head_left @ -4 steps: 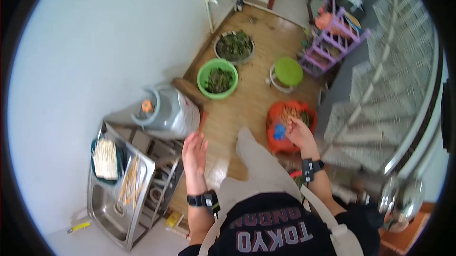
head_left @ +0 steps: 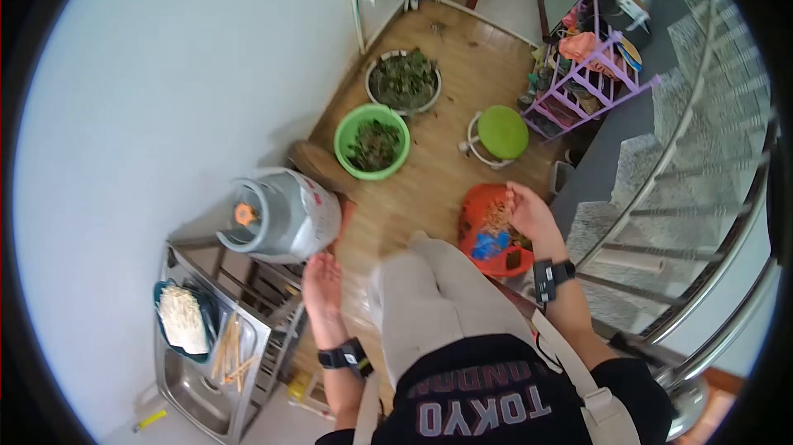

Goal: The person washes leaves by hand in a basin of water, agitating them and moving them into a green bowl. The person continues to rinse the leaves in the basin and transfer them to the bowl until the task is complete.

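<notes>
the left hand (head_left: 321, 281) is hanging near the grey metal gas cylinder (head_left: 285, 218), the right hand (head_left: 529, 214) is hovering by the round orange plastic basin (head_left: 473, 209), which is sitting on the brown floor (head_left: 429, 148); each grip is showing wide, empty.

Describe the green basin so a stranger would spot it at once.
Start at the long white wall and find the gas cylinder standing beside it. Farther along the wooden floor, past the cylinder, sits a round green basin with leafy greens inside. The leaf-filled pan just beyond has a pale rim, whereas this one is bright green.
</notes>
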`<state>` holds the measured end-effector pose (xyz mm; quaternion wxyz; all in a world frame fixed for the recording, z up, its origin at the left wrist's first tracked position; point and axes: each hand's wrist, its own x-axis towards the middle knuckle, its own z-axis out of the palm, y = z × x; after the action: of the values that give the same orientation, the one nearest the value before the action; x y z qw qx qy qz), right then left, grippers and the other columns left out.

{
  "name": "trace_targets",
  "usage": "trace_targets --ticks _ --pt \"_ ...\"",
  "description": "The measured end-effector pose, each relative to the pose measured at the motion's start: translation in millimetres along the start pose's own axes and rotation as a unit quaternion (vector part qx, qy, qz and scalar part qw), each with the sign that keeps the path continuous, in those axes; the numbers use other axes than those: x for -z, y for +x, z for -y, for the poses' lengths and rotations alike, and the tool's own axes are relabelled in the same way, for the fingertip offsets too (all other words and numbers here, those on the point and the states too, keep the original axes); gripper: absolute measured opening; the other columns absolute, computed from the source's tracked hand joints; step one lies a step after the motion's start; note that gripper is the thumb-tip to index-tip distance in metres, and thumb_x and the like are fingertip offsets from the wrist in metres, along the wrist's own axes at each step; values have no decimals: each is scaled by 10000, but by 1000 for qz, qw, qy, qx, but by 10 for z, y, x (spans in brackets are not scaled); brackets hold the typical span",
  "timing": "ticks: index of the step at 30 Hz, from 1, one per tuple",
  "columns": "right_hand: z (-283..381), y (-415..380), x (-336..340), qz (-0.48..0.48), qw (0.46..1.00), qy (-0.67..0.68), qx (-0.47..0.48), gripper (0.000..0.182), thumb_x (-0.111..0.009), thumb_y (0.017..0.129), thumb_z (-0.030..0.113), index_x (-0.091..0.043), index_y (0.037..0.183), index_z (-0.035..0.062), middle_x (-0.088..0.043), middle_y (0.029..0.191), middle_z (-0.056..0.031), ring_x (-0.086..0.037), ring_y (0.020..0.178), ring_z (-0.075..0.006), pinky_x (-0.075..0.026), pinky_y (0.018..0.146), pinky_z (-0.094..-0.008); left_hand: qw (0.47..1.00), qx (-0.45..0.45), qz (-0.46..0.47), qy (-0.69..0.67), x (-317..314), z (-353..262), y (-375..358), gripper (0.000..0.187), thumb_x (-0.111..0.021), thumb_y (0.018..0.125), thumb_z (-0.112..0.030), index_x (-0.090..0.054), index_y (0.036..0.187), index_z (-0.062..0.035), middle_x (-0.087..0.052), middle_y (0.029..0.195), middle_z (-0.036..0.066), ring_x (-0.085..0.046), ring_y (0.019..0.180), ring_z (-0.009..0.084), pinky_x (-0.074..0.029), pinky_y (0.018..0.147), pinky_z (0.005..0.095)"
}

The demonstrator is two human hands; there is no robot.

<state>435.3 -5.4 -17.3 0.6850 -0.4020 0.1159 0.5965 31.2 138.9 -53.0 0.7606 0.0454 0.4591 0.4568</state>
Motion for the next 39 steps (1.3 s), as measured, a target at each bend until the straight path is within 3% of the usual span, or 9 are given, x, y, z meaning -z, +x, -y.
trace_targets --ticks 10,12,13,15,16,25,31,36,39 --pt "1524 1868 -594 -41 976 -212 1 118 -525 826 168 -548 873 62 -531 696 9 -503 605 -97 -413 547 -236 986 -41 -151 -52 -1016 236 1273 200 -519 785 -116 -497 983 -99 -519 1004 29 -466 993 193 -367 849 362" --pt "1854 2343 -497 -83 753 -630 171 129 -524 805 148 -544 882 47 -549 711 -44 -529 605 -168 -427 550 -296 989 -17 -130 -64 -1532 292 1804 217 -511 788 -108 -486 1003 -95 -513 1004 31 -459 1005 195 -367 851 367" --pt "2037 2493 -487 -85 746 -640 161 129 -524 805 148 -544 882 47 -549 711 -44 -529 605 -168 -427 550 -296 990 15 -117 -76 -1772 393 2007 234 -503 792 -100 -474 1024 -91 -508 1004 32 -452 1017 198 -367 852 372" --pt "2374 2721 -742 59 236 -925 293 144 -530 760 101 -534 881 24 -570 759 -118 -556 656 -264 -438 560 -349 988 37 -129 -78 -2400 464 2315 254 -490 796 -82 -453 1047 -80 -501 991 40 -454 1016 196 -367 853 378" --pt "2494 2893 -776 65 388 -890 228 186 -524 730 80 -529 904 15 -561 797 -159 -550 727 -330 -442 620 -385 993 30 -104 -49 -2655 499 2438 246 -497 796 -87 -456 1036 -57 -492 993 52 -462 996 200 -385 843 370" --pt "2840 4443 -1839 242 391 -881 116 178 -505 774 113 -503 928 25 -557 833 -171 -544 757 -340 -445 652 -388 979 111 -171 -11 -2673 1928 4069 233 -493 803 -98 -460 1028 -51 -478 981 51 -461 958 186 -410 788 377" --pt "2204 6713 -587 359 406 -822 -177 239 -571 764 174 -534 973 63 -599 816 -81 -576 732 -200 -461 630 -317 944 90 -301 -96 -3015 2764 4897 256 -492 790 -145 -474 1038 -85 -474 902 19 -448 852 159 -421 754 369" --pt "1381 8001 176 394 265 -865 -161 318 -556 763 213 -542 1036 50 -616 879 -147 -581 864 -293 -452 753 -366 925 127 -312 -175 -2882 3904 5536 357 -502 786 -128 -435 1132 -73 -469 973 35 -439 954 177 -413 785 384" --pt "868 8437 874 375 314 -849 -202 393 -567 757 195 -495 1122 68 -533 1103 -155 -536 963 -316 -433 809 -365 927 138 -315 -151 -2733 4392 5937 381 -507 778 -113 -431 1151 -125 -476 926 21 -453 924 168 -415 780 383"
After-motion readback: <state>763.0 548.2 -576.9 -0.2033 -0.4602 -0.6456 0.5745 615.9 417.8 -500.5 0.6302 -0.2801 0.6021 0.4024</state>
